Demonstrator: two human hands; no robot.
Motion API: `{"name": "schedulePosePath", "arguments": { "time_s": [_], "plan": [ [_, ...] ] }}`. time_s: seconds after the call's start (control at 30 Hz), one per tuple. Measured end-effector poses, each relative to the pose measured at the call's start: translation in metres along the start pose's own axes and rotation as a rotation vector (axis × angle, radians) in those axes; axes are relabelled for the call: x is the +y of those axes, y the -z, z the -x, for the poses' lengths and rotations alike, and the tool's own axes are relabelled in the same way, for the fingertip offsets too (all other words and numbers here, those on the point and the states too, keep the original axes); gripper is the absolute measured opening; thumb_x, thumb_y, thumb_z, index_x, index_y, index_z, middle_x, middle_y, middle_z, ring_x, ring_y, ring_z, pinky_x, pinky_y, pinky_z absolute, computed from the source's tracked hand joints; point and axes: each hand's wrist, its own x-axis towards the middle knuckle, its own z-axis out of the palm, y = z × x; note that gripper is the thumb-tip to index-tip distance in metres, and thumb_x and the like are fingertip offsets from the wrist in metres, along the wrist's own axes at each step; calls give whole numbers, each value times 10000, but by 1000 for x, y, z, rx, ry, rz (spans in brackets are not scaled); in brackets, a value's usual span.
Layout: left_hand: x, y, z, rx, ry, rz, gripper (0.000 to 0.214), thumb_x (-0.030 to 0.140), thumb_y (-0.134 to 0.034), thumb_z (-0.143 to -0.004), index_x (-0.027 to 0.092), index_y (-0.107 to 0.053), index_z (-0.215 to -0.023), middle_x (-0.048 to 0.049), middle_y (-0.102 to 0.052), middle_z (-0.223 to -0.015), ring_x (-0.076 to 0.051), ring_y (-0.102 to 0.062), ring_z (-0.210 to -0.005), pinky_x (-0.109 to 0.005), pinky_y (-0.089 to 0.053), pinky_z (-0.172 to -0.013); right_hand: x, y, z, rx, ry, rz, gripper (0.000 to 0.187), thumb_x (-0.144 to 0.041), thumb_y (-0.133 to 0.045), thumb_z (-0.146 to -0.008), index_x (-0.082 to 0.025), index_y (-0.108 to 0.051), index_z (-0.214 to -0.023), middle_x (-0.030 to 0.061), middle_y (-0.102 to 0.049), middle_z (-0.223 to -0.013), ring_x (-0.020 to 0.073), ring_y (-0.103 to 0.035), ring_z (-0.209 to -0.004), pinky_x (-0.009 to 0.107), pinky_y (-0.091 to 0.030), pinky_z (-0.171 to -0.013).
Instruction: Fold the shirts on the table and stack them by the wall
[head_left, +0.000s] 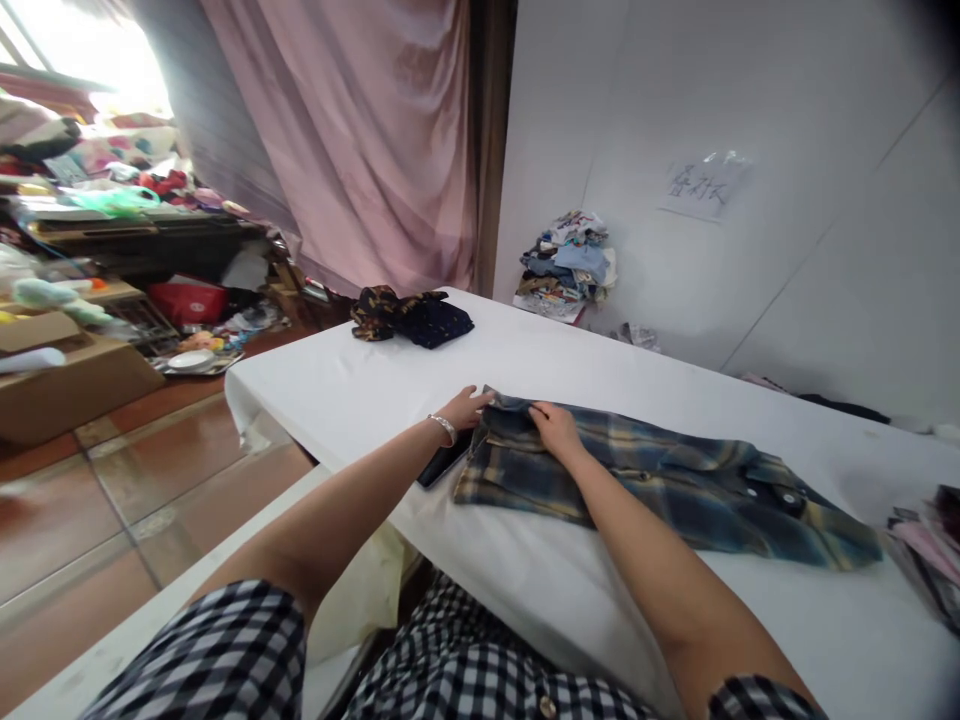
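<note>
A plaid shirt (660, 465) in dark blue, green and tan lies in a long, narrow fold across the white table, its buttons showing. My left hand (463, 408), with a silver bracelet at the wrist, has its fingers closed at the shirt's far left corner. Farther right along the same upper edge, my right hand (556, 430) pinches the fabric. Below my left hand a flat black object (442, 463) lies partly hidden by my arm and the shirt; I cannot make out its kind.
Dark patterned clothes (409, 315) sit at the table's (315, 375) far left end. A tall clothes pile (570, 262) stands by the white wall, under a paper sign (703, 187). More clothes (930, 550) are at the right edge. A cardboard box (75, 380) is on the floor at left.
</note>
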Motion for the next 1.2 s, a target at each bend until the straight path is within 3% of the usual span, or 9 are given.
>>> {"name": "schedulePosePath", "arguments": {
  "time_s": [0.07,0.17,0.27,0.43,0.57,0.8,0.97,1.07,1.2],
  "plan": [
    [-5,3,2,-30,-3,17,923,422,-711,-762,145,-230,-1500,-121,-686,-1059,-183,-656,-809,-291,-516,-732,6,5,7,57,80,-65,365,-280,-387,-977,-218,-682,-1182,64,-706,-1197,210,-635,-1112,327,-476,-972],
    [-11,5,3,-80,-20,25,978,209,-727,-680,136,-216,-1511,-118,-689,-1082,-187,-652,-833,-282,-512,-716,14,4,23,-79,321,-14,307,-251,-461,-943,-210,-721,-1101,67,-695,-1222,220,-601,-1189,377,-431,-1059],
    [-14,6,1,-90,-44,5,956,181,-704,-668,150,-242,-1505,-112,-698,-1069,-198,-656,-836,-285,-511,-701,20,-4,37,-155,414,62,291,-227,-474,-940,-200,-738,-1059,92,-684,-1242,235,-580,-1229,424,-414,-1082],
    [-15,1,0,-23,-103,-159,785,316,-733,-699,174,-411,-1401,-108,-708,-1019,-255,-667,-901,-334,-522,-743,12,-16,48,-153,329,116,330,-280,-495,-947,-207,-683,-1207,119,-590,-1377,283,-469,-1351,515,-379,-1099],
    [-8,-9,4,31,-192,-380,617,214,-771,-648,178,-552,-1223,-115,-701,-1065,-293,-649,-1001,-369,-503,-867,0,-8,54,-213,277,103,423,-391,-496,-955,-230,-599,-1332,116,-499,-1468,288,-374,-1417,542,-298,-1145],
    [21,-7,6,151,-244,-403,712,232,-680,-756,189,-396,-1407,-116,-665,-1196,-260,-632,-1069,-346,-488,-925,30,28,63,14,0,157,508,-472,-386,-987,-233,-505,-1420,106,-385,-1549,282,-253,-1473,548,-193,-1178],
    [12,-10,2,147,-69,-381,710,299,-753,-712,153,-458,-1341,-147,-700,-1090,-298,-675,-980,-350,-547,-750,57,29,77,-183,-178,242,568,-491,-420,-971,-225,-432,-1472,135,-299,-1587,311,-215,-1483,553,-184,-1171],
    [0,-13,-1,88,-88,-372,726,326,-779,-695,179,-460,-1331,-140,-700,-1110,-308,-670,-1009,-355,-551,-740,57,23,81,-127,-156,251,596,-512,-408,-970,-241,-381,-1501,123,-212,-1617,311,-150,-1499,559,-151,-1178],
    [-2,-12,0,69,-95,-427,795,180,-776,-669,201,-432,-1386,-135,-723,-1042,-325,-679,-976,-373,-541,-734,53,15,85,-162,-102,224,587,-510,-434,-959,-266,-395,-1492,114,-225,-1616,325,-136,-1499,598,-130,-1167]
  ]
}}
